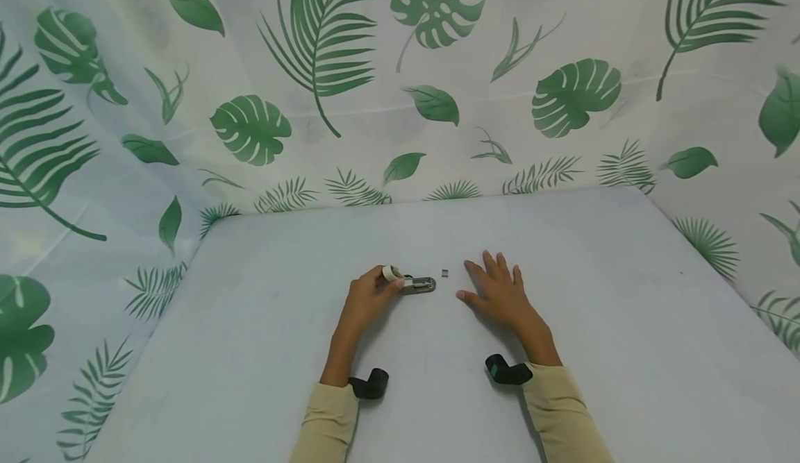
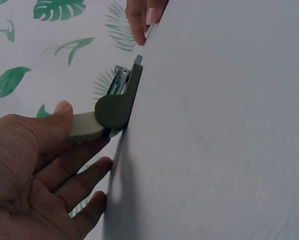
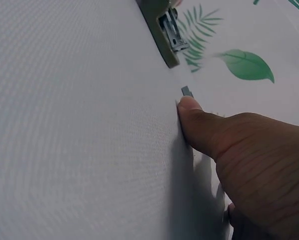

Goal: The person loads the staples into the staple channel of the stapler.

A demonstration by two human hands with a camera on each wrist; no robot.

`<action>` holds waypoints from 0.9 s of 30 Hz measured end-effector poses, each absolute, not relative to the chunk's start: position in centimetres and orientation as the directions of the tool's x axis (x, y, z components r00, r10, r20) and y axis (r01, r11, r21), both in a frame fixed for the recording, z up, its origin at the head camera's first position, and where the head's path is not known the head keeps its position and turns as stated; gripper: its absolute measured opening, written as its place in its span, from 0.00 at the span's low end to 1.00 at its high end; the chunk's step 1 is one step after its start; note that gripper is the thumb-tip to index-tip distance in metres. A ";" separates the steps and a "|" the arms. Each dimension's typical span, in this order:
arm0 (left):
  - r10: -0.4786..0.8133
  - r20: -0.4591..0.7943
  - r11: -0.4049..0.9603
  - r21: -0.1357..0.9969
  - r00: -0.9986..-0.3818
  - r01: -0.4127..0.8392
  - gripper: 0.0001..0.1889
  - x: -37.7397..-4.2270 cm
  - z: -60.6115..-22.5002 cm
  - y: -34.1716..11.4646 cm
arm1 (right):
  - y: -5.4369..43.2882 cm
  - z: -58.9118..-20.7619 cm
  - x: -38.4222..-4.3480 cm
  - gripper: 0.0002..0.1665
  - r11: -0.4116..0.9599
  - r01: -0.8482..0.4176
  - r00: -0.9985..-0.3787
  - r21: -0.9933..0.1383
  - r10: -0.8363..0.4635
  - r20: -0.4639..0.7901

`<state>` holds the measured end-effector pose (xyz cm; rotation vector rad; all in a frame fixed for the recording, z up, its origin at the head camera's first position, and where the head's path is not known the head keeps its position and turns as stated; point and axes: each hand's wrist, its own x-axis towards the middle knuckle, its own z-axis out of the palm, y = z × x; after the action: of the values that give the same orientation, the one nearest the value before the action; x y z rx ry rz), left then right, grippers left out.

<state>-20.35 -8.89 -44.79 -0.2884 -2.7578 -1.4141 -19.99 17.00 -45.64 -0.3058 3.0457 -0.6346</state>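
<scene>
While I watch from far away, I see a small stapler (image 1: 417,284) near the middle of the white bench (image 1: 437,386), with its lid (image 2: 84,126) tipped way back. My left hand (image 1: 365,302) pinches that lid between the thumb and a finger, and its other fingers (image 2: 79,185) reach out loosely below. The shiny metal staple tray (image 2: 117,82) shows, and the stapler's front end points to my right. Just past that end, a little grey strip of staples (image 1: 444,273) lies by itself on the bench. On the strip's other side, my right hand (image 1: 501,298) rests on the bench, back up, with its fingers spread apart and the thumb nearest the strip. Behind the bench hangs a white cloth with green leaves (image 1: 475,119).
</scene>
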 end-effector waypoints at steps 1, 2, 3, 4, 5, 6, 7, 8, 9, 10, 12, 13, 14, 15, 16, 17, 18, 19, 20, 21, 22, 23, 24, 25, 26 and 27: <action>0.158 0.109 0.563 0.807 -0.981 0.181 0.18 -20.3 -44.7 -8.8 | 17.0 -45.7 -20.0 0.41 0.898 -0.188 -0.981 -0.399 -0.195 0.023; 0.165 0.108 0.556 0.811 -0.980 0.183 0.18 -20.3 -44.6 -8.6 | 17.1 -45.7 -20.0 0.41 0.896 -0.188 -0.980 -0.403 -0.196 0.022; 0.172 0.108 0.549 0.815 -0.979 0.187 0.18 -20.3 -44.6 -8.5 | 17.1 -45.7 -20.0 0.41 0.895 -0.191 -0.980 -0.402 -0.198 0.024; 0.179 0.109 0.540 0.820 -0.978 0.190 0.18 -20.3 -44.5 -8.4 | 17.1 -45.8 -20.1 0.41 0.893 -0.190 -0.980 -0.408 -0.199 0.021; 0.185 0.109 0.531 0.825 -0.977 0.193 0.18 -20.3 -44.5 -8.3 | 17.1 -45.8 -20.1 0.41 0.892 -0.189 -0.980 -0.412 -0.199 0.019; 0.191 0.108 0.523 0.830 -0.976 0.194 0.18 -20.3 -44.5 -8.3 | 17.2 -45.7 -20.1 0.41 0.889 -0.188 -0.980 -0.417 -0.199 0.018; 0.195 0.106 0.516 0.834 -0.975 0.193 0.18 -20.3 -44.5 -8.2 | 17.2 -45.7 -20.1 0.41 0.887 -0.191 -0.979 -0.421 -0.202 0.017; 0.197 0.102 0.514 0.836 -0.975 0.191 0.18 -20.4 -44.6 -8.1 | 17.2 -45.6 -20.1 0.41 0.884 -0.192 -0.979 -0.427 -0.205 0.017; 0.198 0.098 0.512 0.838 -0.975 0.188 0.19 -20.4 -44.7 -8.1 | 17.2 -45.6 -20.1 0.41 0.881 -0.193 -0.978 -0.431 -0.206 0.017; 0.200 0.093 0.509 0.841 -0.975 0.184 0.19 -20.4 -44.9 -8.1 | 17.2 -45.6 -20.0 0.41 0.879 -0.192 -0.978 -0.437 -0.206 0.017; 0.206 0.082 0.502 0.846 -0.975 0.177 0.19 -20.5 -45.2 -8.1 | 17.3 -45.5 -20.0 0.40 0.872 -0.198 -0.978 -0.447 -0.207 0.028; 0.208 0.082 0.499 0.848 -0.975 0.178 0.19 -20.5 -45.3 -8.1 | 17.3 -45.5 -20.0 0.40 0.868 -0.202 -0.977 -0.453 -0.209 0.037; 0.210 0.080 0.495 0.851 -0.974 0.177 0.19 -20.5 -45.4 -8.2 | 17.3 -45.6 -20.1 0.40 0.866 -0.208 -0.977 -0.455 -0.209 0.049; 0.212 0.080 0.491 0.853 -0.974 0.177 0.19 -20.5 -45.5 -8.2 | 17.2 -45.7 -20.2 0.40 0.862 -0.212 -0.976 -0.461 -0.209 0.059; 0.214 0.081 0.486 0.856 -0.973 0.178 0.19 -20.5 -45.4 -8.2 | 17.2 -45.7 -20.3 0.39 0.856 -0.217 -0.975 -0.468 -0.210 0.070; 0.214 0.084 0.483 0.857 -0.973 0.180 0.18 -20.6 -45.4 -8.3 | 17.2 -45.8 -20.4 0.39 0.851 -0.222 -0.975 -0.477 -0.209 0.079; 0.211 0.087 0.483 0.857 -0.974 0.182 0.18 -20.6 -45.4 -8.3 | 17.2 -45.9 -20.6 0.39 0.847 -0.224 -0.974 -0.483 -0.207 0.088; 0.209 0.094 0.481 0.857 -0.973 0.186 0.18 -20.7 -45.4 -8.3 | 17.2 -46.0 -20.8 0.38 0.841 -0.226 -0.974 -0.492 -0.204 0.098; 0.208 0.098 0.480 0.857 -0.973 0.188 0.18 -20.7 -45.4 -8.3 | 17.2 -46.0 -20.9 0.38 0.836 -0.225 -0.974 -0.500 -0.199 0.106; 0.208 0.102 0.481 0.855 -0.973 0.192 0.18 -20.8 -45.5 -8.3 | 17.1 -46.2 -21.1 0.37 0.831 -0.221 -0.975 -0.511 -0.191 0.111; 0.207 0.103 0.486 0.852 -0.973 0.194 0.18 -20.8 -45.6 -8.2 | 17.0 -46.2 -21.2 0.36 0.828 -0.216 -0.976 -0.518 -0.181 0.118; 0.206 0.105 0.491 0.849 -0.973 0.196 0.18 -20.8 -45.7 -8.1 | 17.0 -46.4 -21.3 0.36 0.827 -0.210 -0.978 -0.522 -0.170 0.123; 0.207 0.103 0.496 0.846 -0.973 0.195 0.18 -20.9 -45.8 -8.1 | 16.9 -46.5 -21.4 0.35 0.824 -0.203 -0.979 -0.529 -0.158 0.130; 0.207 0.103 0.501 0.843 -0.973 0.196 0.18 -20.8 -46.0 -8.0 | 16.7 -46.6 -21.5 0.34 0.821 -0.196 -0.980 -0.536 -0.145 0.136; 0.208 0.103 0.505 0.840 -0.973 0.197 0.18 -20.8 -46.0 -8.0 | 16.6 -46.7 -21.6 0.33 0.820 -0.192 -0.980 -0.539 -0.136 0.143; 0.207 0.103 0.509 0.838 -0.973 0.196 0.18 -20.8 -46.1 -8.0 | 16.4 -46.8 -21.6 0.32 0.819 -0.188 -0.981 -0.542 -0.126 0.150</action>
<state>-20.76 -7.96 -46.08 -0.3657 -2.7379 -1.5188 -21.63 16.38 -46.82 -0.2681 3.0981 -0.9408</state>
